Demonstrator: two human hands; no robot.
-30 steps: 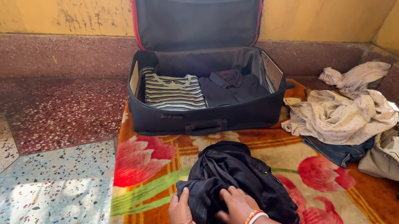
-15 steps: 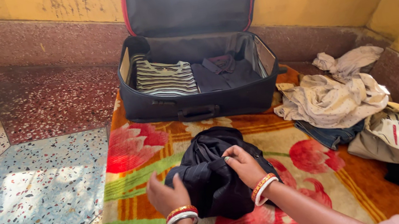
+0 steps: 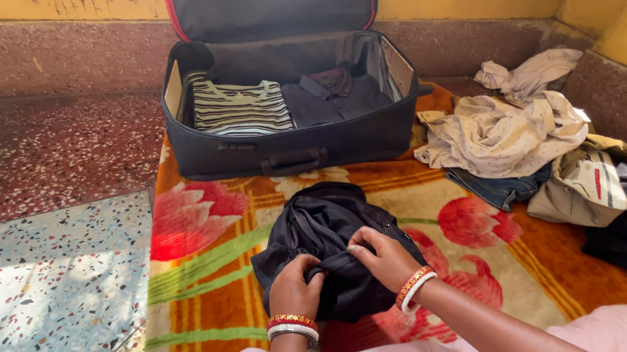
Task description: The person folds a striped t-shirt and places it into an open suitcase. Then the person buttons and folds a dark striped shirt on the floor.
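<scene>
A crumpled black garment (image 3: 322, 234) lies on a floral orange blanket (image 3: 213, 286) in front of me. My left hand (image 3: 292, 288) grips its near edge, fingers curled into the cloth. My right hand (image 3: 382, 256) pinches the same fold just to the right, so both hands meet at the garment's front. Both wrists wear red and white bangles. Beyond the garment stands an open black suitcase (image 3: 283, 149) holding a folded striped top (image 3: 239, 110) and a folded dark shirt (image 3: 334, 96).
A heap of loose clothes (image 3: 510, 134), beige, denim and dark pieces, lies on the blanket's right side by the wall. Speckled terrazzo floor (image 3: 36, 290) spreads to the left. Yellow walls close the back and right. My pink clothing shows along the bottom edge.
My left hand moved right from the garment's left edge to meet my right hand at the front fold. The view shifted so the suitcase sits higher and further left.
</scene>
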